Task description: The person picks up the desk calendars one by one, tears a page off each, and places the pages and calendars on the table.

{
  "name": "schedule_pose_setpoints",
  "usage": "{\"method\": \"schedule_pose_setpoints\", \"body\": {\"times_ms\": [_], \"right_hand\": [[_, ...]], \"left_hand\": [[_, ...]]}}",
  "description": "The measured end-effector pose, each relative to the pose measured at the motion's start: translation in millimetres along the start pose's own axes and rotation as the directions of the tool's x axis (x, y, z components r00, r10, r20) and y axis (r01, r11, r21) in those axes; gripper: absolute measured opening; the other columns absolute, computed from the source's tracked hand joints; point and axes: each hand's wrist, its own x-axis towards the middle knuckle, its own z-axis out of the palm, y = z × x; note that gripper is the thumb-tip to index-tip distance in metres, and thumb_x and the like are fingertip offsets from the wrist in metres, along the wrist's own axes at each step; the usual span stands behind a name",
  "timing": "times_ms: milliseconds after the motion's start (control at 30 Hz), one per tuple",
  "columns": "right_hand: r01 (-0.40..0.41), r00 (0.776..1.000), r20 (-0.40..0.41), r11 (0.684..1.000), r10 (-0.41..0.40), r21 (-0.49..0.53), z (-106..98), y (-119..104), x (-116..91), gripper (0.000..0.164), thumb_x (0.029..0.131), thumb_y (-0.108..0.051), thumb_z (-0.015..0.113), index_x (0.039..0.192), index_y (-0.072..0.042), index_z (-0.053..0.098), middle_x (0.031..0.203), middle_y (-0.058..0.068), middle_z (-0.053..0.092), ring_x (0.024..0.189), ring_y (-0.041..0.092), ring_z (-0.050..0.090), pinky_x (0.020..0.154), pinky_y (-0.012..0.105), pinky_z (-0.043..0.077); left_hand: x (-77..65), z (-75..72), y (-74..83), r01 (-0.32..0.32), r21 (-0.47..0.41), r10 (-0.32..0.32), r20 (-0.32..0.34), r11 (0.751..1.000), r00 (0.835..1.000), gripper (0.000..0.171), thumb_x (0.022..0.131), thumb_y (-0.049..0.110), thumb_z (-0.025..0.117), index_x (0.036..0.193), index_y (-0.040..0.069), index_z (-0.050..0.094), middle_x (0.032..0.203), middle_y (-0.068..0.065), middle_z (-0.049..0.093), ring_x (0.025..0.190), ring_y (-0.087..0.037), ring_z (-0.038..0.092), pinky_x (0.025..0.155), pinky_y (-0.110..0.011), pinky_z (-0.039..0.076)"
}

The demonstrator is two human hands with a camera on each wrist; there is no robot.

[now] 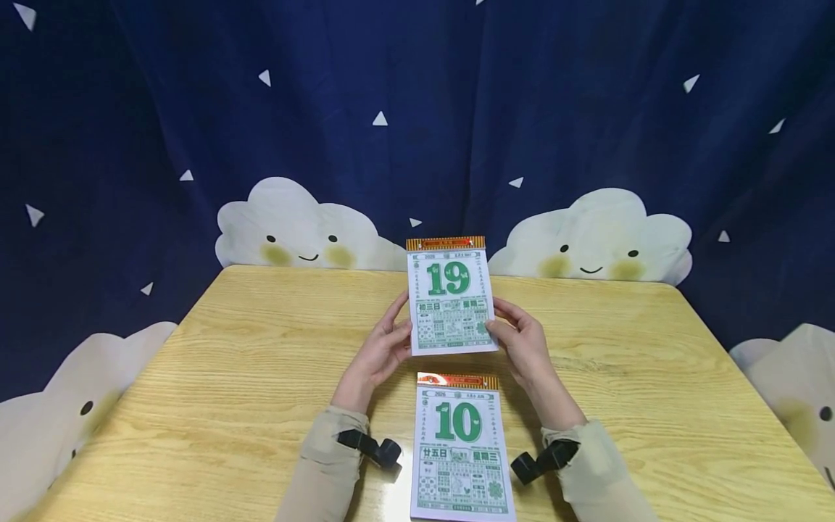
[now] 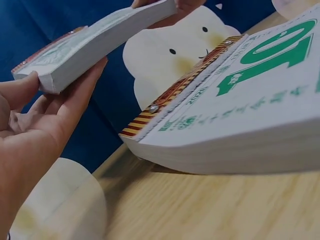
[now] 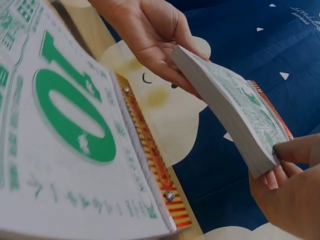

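Note:
A thick tear-off calendar (image 1: 450,304) showing a green 19 is held up above the table between both hands. My left hand (image 1: 381,348) grips its left edge, thumb at the side and fingers beneath, as the left wrist view shows. On the opposite edge my right hand (image 1: 525,344) pinches the block, thumb on the front page and fingers behind. Below it, nearer my body, lies a second calendar (image 1: 463,457) with a green 10 and a red-and-gold striped top band. Neither hand touches that one. In the right wrist view the held calendar (image 3: 227,107) looks slightly bent.
The wooden table (image 1: 261,362) extends to both sides and behind the calendars. A dark blue curtain (image 1: 417,94) with white triangles and smiling clouds hangs around its far and side edges. Black straps with small cameras (image 1: 385,453) sit on both wrists.

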Motion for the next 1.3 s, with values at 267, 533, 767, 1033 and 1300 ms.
{"method": "schedule_pose_setpoints", "body": {"times_ms": [267, 533, 767, 1033, 1300], "right_hand": [[0.175, 0.984, 0.027, 0.929, -0.176, -0.327, -1, 6, -2, 0.048, 0.085, -0.002, 0.055, 0.132, -0.002, 0.044, 0.126, 0.014, 0.049, 0.103, 0.019, 0.056, 0.082, 0.023, 0.050], [0.659, 0.695, 0.352, 0.359, -0.627, -0.661, -3, 8, -6, 0.050, 0.076, -0.011, 0.070, 0.123, -0.009, 0.055, 0.128, 0.009, 0.049, 0.119, 0.027, 0.043, 0.099, 0.045, 0.035], [0.792, 0.543, 0.619, 0.099, -0.568, -0.603, -1, 5, -8, 0.041, 0.070, -0.026, 0.077, 0.108, -0.017, 0.066, 0.122, 0.004, 0.055, 0.117, 0.023, 0.045, 0.101, 0.042, 0.032], [0.799, 0.545, 0.643, 0.100, -0.538, -0.594, -1, 3, -9, 0.028, 0.071, -0.025, 0.075, 0.098, -0.021, 0.071, 0.119, 0.001, 0.058, 0.113, 0.021, 0.049, 0.099, 0.041, 0.035], [0.796, 0.532, 0.680, 0.023, -0.505, -0.605, 5, 2, -11, 0.012, 0.078, -0.018, 0.071, 0.090, -0.017, 0.073, 0.104, -0.003, 0.064, 0.099, 0.016, 0.058, 0.090, 0.034, 0.045]], "left_hand": [[0.3, -3.1, -4.1, -0.034, -0.022, 0.034, 0.006, 0.999, 0.999, 0.059, 0.095, -0.002, 0.034, 0.145, 0.024, 0.018, 0.109, -0.003, 0.063, 0.090, -0.015, 0.061, 0.074, -0.029, 0.053], [0.3, -3.1, -4.1, -0.038, 0.012, 0.038, -0.020, 0.999, 0.999, 0.059, 0.094, -0.004, 0.034, 0.145, 0.024, 0.021, 0.110, -0.001, 0.063, 0.089, -0.015, 0.062, 0.073, -0.029, 0.053], [0.2, -3.7, -4.6, -0.042, -0.018, 0.042, -0.013, 0.999, 0.999, 0.061, 0.094, -0.006, 0.033, 0.146, 0.022, 0.018, 0.109, -0.002, 0.064, 0.087, -0.015, 0.063, 0.072, -0.029, 0.053], [-2.4, -2.8, -1.3, -0.050, -0.044, 0.050, -0.004, 0.998, 0.999, 0.061, 0.093, -0.007, 0.030, 0.145, 0.022, 0.018, 0.107, -0.003, 0.065, 0.085, -0.015, 0.064, 0.074, -0.030, 0.054], [-0.2, -8.8, -10.3, -0.048, -0.037, 0.048, -0.020, 0.998, 0.999, 0.060, 0.093, -0.007, 0.032, 0.146, 0.018, 0.016, 0.103, -0.003, 0.066, 0.083, -0.015, 0.065, 0.072, -0.030, 0.055]]}}
